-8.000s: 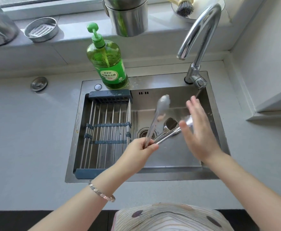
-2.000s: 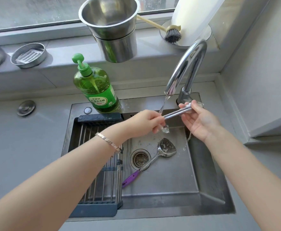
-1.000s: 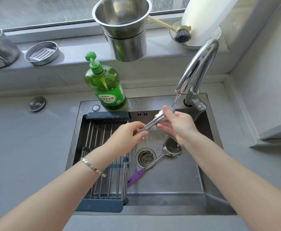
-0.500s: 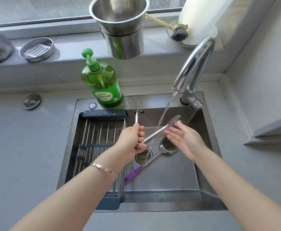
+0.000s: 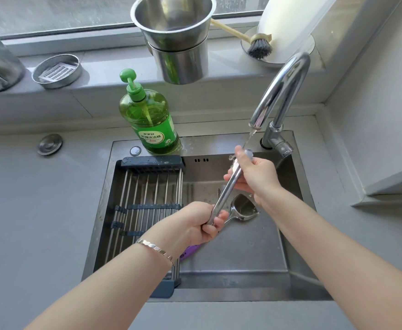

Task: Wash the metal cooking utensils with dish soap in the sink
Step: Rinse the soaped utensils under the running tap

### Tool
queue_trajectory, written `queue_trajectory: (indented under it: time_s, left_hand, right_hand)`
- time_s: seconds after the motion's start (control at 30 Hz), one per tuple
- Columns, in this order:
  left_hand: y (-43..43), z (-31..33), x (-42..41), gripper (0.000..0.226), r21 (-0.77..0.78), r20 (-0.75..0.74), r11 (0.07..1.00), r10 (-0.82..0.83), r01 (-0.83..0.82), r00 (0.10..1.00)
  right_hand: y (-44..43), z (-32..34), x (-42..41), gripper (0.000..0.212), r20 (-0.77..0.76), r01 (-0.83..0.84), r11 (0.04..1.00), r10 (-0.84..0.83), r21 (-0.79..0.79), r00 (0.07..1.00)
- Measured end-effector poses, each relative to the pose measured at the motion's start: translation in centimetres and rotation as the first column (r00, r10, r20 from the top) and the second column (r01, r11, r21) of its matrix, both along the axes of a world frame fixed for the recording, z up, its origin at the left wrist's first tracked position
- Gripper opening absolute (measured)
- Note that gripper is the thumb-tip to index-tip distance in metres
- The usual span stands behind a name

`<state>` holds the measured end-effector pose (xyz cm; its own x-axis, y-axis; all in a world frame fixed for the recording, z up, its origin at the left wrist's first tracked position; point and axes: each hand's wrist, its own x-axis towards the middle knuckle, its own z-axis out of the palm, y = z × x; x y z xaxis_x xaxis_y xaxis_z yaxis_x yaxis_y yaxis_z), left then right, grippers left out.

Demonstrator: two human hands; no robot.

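Note:
Metal tongs [image 5: 226,191] slant up across the sink [image 5: 243,270], pressed together. My left hand [image 5: 201,225] grips their handle end. My right hand [image 5: 254,177] wraps around their tip end, right under the thin stream of water falling from the faucet [image 5: 281,91]. A metal spatula [image 5: 243,208] with a purple handle [image 5: 190,250] lies on the sink floor beneath the tongs, partly hidden by my left hand. The green dish soap bottle [image 5: 150,120] stands on the sink's back rim.
A blue-framed drying rack [image 5: 145,206] spans the sink's left half. On the window sill stand stacked steel pots [image 5: 176,39], a round metal dish [image 5: 57,71], a dish brush [image 5: 258,46] and a white roll. A sink plug [image 5: 50,144] lies on the grey counter.
The tongs were spread apart half a second ago; now they are closed together and my right hand has closed around their tip under the water. The view shifted slightly.

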<state>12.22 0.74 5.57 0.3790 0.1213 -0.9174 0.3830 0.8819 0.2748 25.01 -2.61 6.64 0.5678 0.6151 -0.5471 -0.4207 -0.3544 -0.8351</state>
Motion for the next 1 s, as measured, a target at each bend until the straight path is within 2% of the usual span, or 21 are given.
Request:
queue_trajectory:
  time_s: [0.1,0.2,0.27,0.33,0.4,0.5,0.6,0.7,0.73,0.77,0.8,0.9,1.0]
  left_hand:
    - [0.0,0.3,0.2,0.031,0.056,-0.008,0.998,0.033,-0.032,0.999]
    - [0.3,0.3,0.5,0.032,0.236,-0.051,0.97,0.074,-0.06,0.996]
    - [0.3,0.2,0.6,0.039,0.365,-0.093,0.931,0.011,0.024,0.996]
    - [0.3,0.1,1.0,0.05,0.468,-0.126,0.867,-0.124,0.169,0.984]
    - [0.5,0.1,1.8,0.053,0.621,-0.165,0.73,-0.235,0.286,0.958]
    - [1.3,0.4,3.8,0.05,0.81,-0.285,0.417,-0.335,0.413,0.898]
    - [2.3,1.0,5.9,0.057,0.808,-0.452,0.202,-0.39,0.554,0.802]
    - [3.2,1.3,7.3,0.061,0.757,-0.59,0.034,-0.395,0.653,0.704]
    - [3.4,1.4,7.7,0.06,0.748,-0.611,-0.006,-0.399,0.664,0.684]
    - [3.5,1.6,8.0,0.059,0.745,-0.612,-0.018,-0.418,0.667,0.672]
    - [3.6,1.5,8.2,0.058,0.752,-0.587,0.015,-0.438,0.659,0.681]
    - [4.0,1.4,8.3,0.051,0.771,-0.415,0.294,-0.441,0.565,0.796]
    - [4.4,1.2,7.4,0.051,0.691,-0.19,0.537,-0.511,0.484,0.839]
  right_hand:
    - [0.5,0.0,0.3,0.036,0.011,0.021,1.0,-0.021,0.011,1.0]
    - [1.0,-0.1,0.1,0.019,-0.046,0.003,0.998,0.0,0.066,0.999]
    - [1.1,-0.1,-0.1,0.008,-0.17,0.006,0.988,0.021,0.157,0.985]
    - [1.1,0.1,0.0,0.008,-0.26,0.055,0.97,0.009,0.237,0.966]
    - [1.0,0.3,0.3,0.015,-0.266,0.111,0.964,-0.044,0.243,0.963]
    - [0.9,0.6,1.4,0.025,-0.328,0.236,0.948,-0.158,0.214,0.931]
    - [0.9,0.2,2.8,0.024,-0.305,0.326,0.931,-0.265,0.167,0.915]
    - [0.2,-1.1,3.8,0.01,-0.126,0.296,0.952,-0.284,0.084,0.95]
    - [0.0,-1.5,4.0,0.017,-0.097,0.288,0.955,-0.281,0.065,0.955]
    - [-0.1,-1.8,4.1,0.027,-0.121,0.29,0.955,-0.28,0.068,0.952]
    - [-0.3,-1.9,4.0,0.029,-0.189,0.277,0.956,-0.255,0.1,0.948]
    - [-0.3,-1.9,3.7,0.02,-0.384,0.194,0.947,-0.084,0.257,0.919]
    - [0.1,-1.8,3.5,0.021,-0.353,0.146,0.934,-0.024,0.326,0.935]
